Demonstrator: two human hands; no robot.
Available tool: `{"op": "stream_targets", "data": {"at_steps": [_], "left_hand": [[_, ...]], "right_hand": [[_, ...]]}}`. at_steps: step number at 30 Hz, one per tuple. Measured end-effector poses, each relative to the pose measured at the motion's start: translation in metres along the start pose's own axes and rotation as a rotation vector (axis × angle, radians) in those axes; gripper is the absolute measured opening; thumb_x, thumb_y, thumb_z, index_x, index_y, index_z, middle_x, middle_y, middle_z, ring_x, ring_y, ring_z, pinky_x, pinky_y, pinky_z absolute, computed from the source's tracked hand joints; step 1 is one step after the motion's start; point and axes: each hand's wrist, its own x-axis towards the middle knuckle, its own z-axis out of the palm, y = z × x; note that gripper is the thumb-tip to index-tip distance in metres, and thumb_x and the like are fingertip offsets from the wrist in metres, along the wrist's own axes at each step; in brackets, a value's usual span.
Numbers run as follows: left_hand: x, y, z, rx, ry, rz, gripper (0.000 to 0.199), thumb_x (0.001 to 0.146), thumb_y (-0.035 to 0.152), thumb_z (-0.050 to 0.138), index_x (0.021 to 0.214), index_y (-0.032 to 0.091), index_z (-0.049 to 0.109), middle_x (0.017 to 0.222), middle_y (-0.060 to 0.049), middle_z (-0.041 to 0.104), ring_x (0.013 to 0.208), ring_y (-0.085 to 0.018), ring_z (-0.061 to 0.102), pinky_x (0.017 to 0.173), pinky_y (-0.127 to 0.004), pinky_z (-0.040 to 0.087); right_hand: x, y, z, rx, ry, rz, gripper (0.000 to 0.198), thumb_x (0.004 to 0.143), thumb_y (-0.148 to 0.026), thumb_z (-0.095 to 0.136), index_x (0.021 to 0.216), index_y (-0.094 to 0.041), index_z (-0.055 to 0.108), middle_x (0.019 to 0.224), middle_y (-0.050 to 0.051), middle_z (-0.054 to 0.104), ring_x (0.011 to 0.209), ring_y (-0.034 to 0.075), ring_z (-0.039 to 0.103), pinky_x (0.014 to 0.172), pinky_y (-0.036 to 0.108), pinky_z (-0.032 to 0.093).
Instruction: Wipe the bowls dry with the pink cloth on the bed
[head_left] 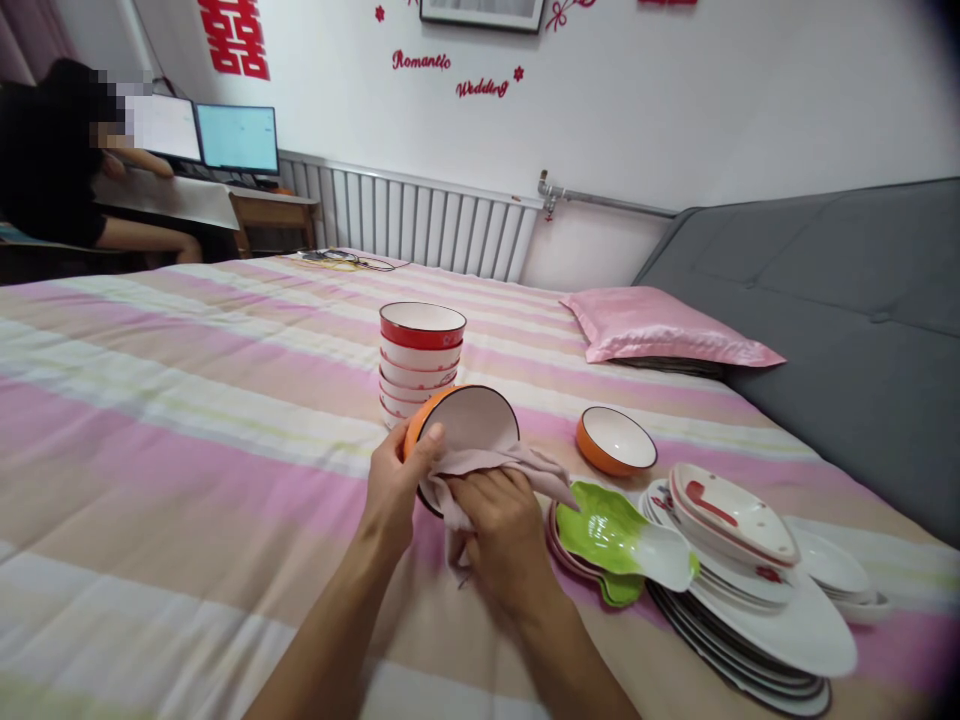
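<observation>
My left hand [401,480] grips the left rim of an orange bowl [480,420] with a white inside and a dark edge, its thumb over the rim. The bowl is tilted so its inside faces me. With my right hand [499,530] I press a pale pink cloth [525,465] against the inside of the bowl, fingers closed on the fabric. Just behind stands a stack of red and white bowls [421,360], its lower part partly hidden by the orange bowl. A second orange bowl [616,440] rests on the bed to the right.
Green leaf-shaped dishes [600,525] lie right of my hands, beside stacked white plates [802,625] and oval dishes [739,510]. A pink pillow [667,325] lies near the grey headboard [810,290]. Cables [345,262] lie at the striped bed's far edge. A person [52,160] sits by two monitors.
</observation>
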Motion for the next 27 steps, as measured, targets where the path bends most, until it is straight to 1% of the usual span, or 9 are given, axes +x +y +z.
{"op": "stream_targets", "data": {"at_steps": [4,8,10,14,17,19,21,24,27], "left_hand": [[0.002,0.003,-0.005,0.006,-0.037,-0.016,0.050,0.068,0.044,0.069,0.103,0.009,0.066,0.088,-0.010,0.068,0.089,-0.028,0.060,0.076,-0.034,0.046],[0.000,0.004,-0.003,-0.067,-0.089,0.012,0.053,0.068,0.041,0.069,0.110,0.011,0.061,0.099,-0.011,0.066,0.099,-0.029,0.058,0.083,-0.035,0.045],[-0.004,0.002,0.002,-0.117,-0.147,0.033,0.058,0.066,0.039,0.070,0.117,0.013,0.057,0.108,-0.011,0.064,0.105,-0.029,0.056,0.086,-0.036,0.044],[-0.015,-0.004,0.015,-0.165,-0.260,0.017,0.073,0.059,0.030,0.075,0.125,0.017,0.048,0.122,-0.013,0.057,0.114,-0.030,0.051,0.090,-0.037,0.044],[-0.021,-0.006,0.022,-0.214,-0.257,-0.010,0.078,0.059,0.028,0.075,0.129,0.018,0.043,0.126,-0.013,0.055,0.118,-0.031,0.049,0.095,-0.038,0.042],[-0.022,-0.007,0.024,-0.238,-0.243,-0.023,0.075,0.061,0.028,0.074,0.129,0.018,0.044,0.127,-0.012,0.054,0.119,-0.030,0.049,0.097,-0.037,0.042],[-0.022,-0.008,0.023,-0.247,-0.224,-0.018,0.071,0.063,0.028,0.072,0.127,0.019,0.045,0.126,-0.011,0.054,0.117,-0.029,0.051,0.095,-0.036,0.043],[-0.020,-0.011,0.021,-0.246,-0.198,0.006,0.065,0.065,0.028,0.069,0.125,0.019,0.047,0.117,-0.009,0.059,0.109,-0.027,0.055,0.090,-0.034,0.045],[-0.017,-0.013,0.018,-0.251,-0.173,0.035,0.059,0.066,0.026,0.066,0.122,0.018,0.050,0.113,-0.008,0.061,0.106,-0.026,0.057,0.088,-0.033,0.046]], "right_hand": [[0.000,0.005,-0.001,-0.007,-0.003,-0.013,0.053,0.070,0.002,0.051,0.114,-0.026,0.060,0.112,0.002,0.066,0.106,0.021,0.054,0.092,0.036,0.033],[-0.001,0.007,-0.004,-0.004,0.023,-0.048,0.051,0.069,0.002,0.049,0.111,-0.025,0.061,0.107,0.002,0.068,0.102,0.021,0.056,0.092,0.037,0.033],[-0.001,0.005,-0.007,0.004,0.069,-0.042,0.045,0.068,0.001,0.047,0.104,-0.021,0.063,0.098,0.004,0.069,0.095,0.021,0.058,0.088,0.036,0.035],[-0.001,-0.002,-0.008,0.132,0.230,0.054,0.022,0.071,-0.006,0.046,0.075,-0.018,0.063,0.073,0.004,0.065,0.072,0.019,0.057,0.069,0.032,0.039],[-0.001,-0.011,-0.006,0.318,0.286,0.149,0.018,0.077,-0.011,0.046,0.073,-0.019,0.061,0.071,0.004,0.064,0.067,0.018,0.057,0.063,0.030,0.040],[0.000,-0.015,-0.005,0.391,0.275,0.189,0.019,0.077,-0.010,0.044,0.075,-0.019,0.061,0.072,0.004,0.064,0.067,0.018,0.058,0.062,0.029,0.041],[0.001,-0.018,-0.004,0.399,0.246,0.194,0.020,0.075,-0.009,0.043,0.076,-0.019,0.061,0.072,0.004,0.064,0.066,0.018,0.057,0.062,0.029,0.042],[0.001,-0.016,-0.004,0.346,0.175,0.144,0.023,0.071,-0.007,0.043,0.079,-0.018,0.061,0.075,0.006,0.065,0.071,0.020,0.058,0.065,0.031,0.042],[0.000,-0.012,-0.003,0.274,0.109,0.074,0.034,0.070,-0.005,0.040,0.092,-0.016,0.063,0.086,0.008,0.067,0.081,0.021,0.059,0.072,0.032,0.043]]}}
